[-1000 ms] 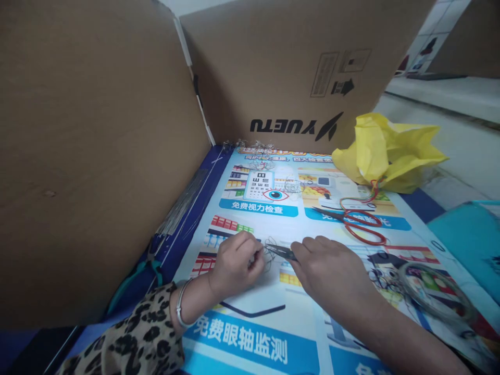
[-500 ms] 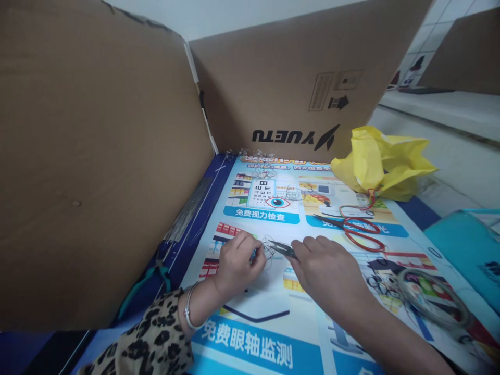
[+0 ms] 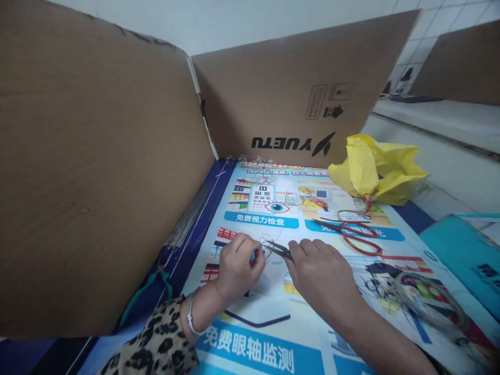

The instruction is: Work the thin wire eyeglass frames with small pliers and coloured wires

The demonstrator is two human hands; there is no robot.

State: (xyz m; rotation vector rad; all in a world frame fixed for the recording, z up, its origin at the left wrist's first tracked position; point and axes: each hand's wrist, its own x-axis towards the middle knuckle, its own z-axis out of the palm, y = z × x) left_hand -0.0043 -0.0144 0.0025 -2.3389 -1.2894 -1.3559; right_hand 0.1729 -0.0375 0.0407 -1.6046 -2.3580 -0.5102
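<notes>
Between thumb and fingers, my left hand (image 3: 239,264) pinches a thin bent wire piece (image 3: 269,244) with fine loops. My right hand (image 3: 318,271) is wrapped round the handles of dark-jawed pliers (image 3: 279,250); the handles are hidden in the palm. The tips of the pliers are at the wire, close to my left fingertips. Whether the jaws grip the wire is too small to tell. Beyond my right hand lie red-handled scissors (image 3: 361,238), blades pointing left.
Cardboard walls (image 3: 97,172) stand at left and back. A yellow bag (image 3: 363,166) with coloured cords sits back right. Teal-handled pliers (image 3: 166,278) and straight wires (image 3: 191,213) lie left. At right are a wire coil (image 3: 429,299) and a turquoise box (image 3: 464,255). Wire shapes (image 3: 265,177) lie at back.
The camera view has shifted slightly. Both hands stay close together at the wire, and the pliers' tips remain beside my left fingers.
</notes>
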